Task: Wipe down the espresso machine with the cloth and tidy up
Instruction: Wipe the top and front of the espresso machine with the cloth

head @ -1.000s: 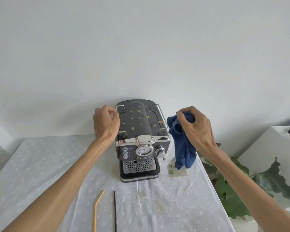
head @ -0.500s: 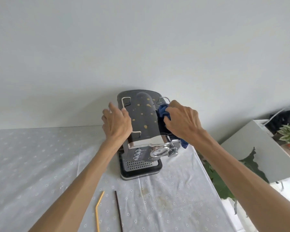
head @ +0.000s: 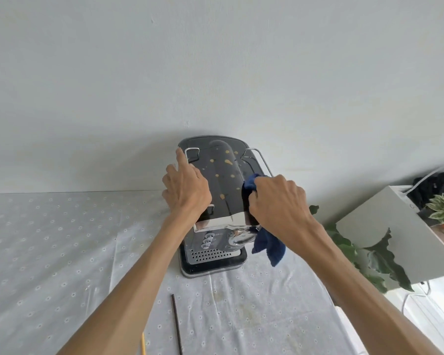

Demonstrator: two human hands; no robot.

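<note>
On top of espresso machine (head: 222, 180), right hand (head: 277, 201) now clamps cloth (head: 268, 245) lower, nearer front edge; left hand (head: 186, 190) w/ fingers apart stays, probably bracing side.

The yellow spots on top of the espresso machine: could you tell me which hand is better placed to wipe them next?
Probably the right hand: it grips the blue cloth beside the spots. The left hand steadies the espresso machine.
</note>
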